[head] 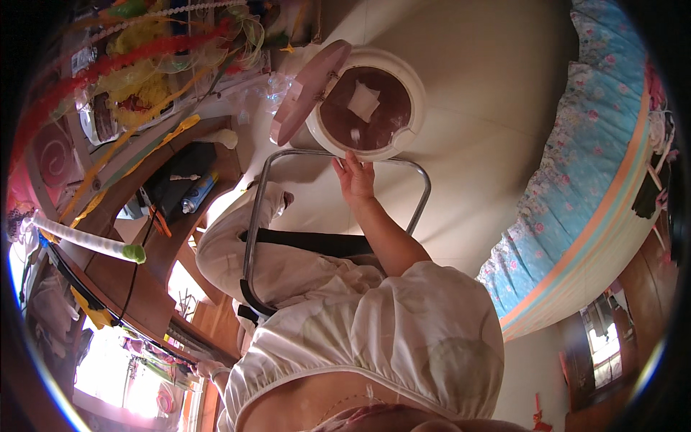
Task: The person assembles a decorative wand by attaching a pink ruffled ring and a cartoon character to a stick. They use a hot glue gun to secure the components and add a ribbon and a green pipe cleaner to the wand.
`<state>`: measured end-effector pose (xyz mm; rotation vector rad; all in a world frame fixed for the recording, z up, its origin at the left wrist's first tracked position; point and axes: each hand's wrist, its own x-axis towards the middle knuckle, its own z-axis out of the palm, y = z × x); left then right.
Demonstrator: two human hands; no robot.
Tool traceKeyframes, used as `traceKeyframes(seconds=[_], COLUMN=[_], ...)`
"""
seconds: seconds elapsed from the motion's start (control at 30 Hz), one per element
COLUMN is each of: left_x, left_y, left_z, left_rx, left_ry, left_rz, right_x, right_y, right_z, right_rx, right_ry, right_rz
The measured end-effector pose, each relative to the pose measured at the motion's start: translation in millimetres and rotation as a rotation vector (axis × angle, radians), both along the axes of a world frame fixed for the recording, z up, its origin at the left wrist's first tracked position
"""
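My right hand [356, 183] reaches forward with fingers spread, its fingertips at the near rim of a round white plastic bin [418, 97]. The bin's dark reddish-brown inside is exposed, and a crumpled piece of white paper [364, 101] shows there. Its pinkish lid [310, 94] stands tilted up on the left side. Between me and the bin rises a bent metal tube frame [261, 189], with a dark crossbar [318, 241] behind my right forearm. At the lower left, my left hand [205, 369] is small and in glare, near the edge of the wooden furniture; its grip is unclear.
Curved wooden shelving [129, 286] on the left holds a blue spray can [200, 193]. Red and yellow ribbons [140, 59] hang at the upper left. A bed with a blue floral cover [583, 151] borders the right side. Pale tiled floor [486, 108] lies beyond the bin.
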<state>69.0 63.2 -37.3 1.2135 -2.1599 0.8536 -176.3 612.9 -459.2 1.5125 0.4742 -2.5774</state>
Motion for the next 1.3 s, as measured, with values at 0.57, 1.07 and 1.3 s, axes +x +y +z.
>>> traceKeyframes(seconds=[0.57,1.07,1.3], left_x=[79.9,18.9,-16.7], left_y=[76.6,200.1,240.3], left_z=[-51.5,-44.6,-22.4], left_rx=[0.015,0.597,1.029], left_ry=[0.221,0.528,0.548], left_rz=[0.101,-0.514,-1.054], right_x=[-31.1,-70.8,54.0], right_y=[-22.6,-81.1,-223.5], right_z=[-14.3,224.2,355.6], right_rx=[-0.074,0.548,0.014], right_ry=[-0.103,0.661,1.194], right_rz=[0.333,1.145,1.666])
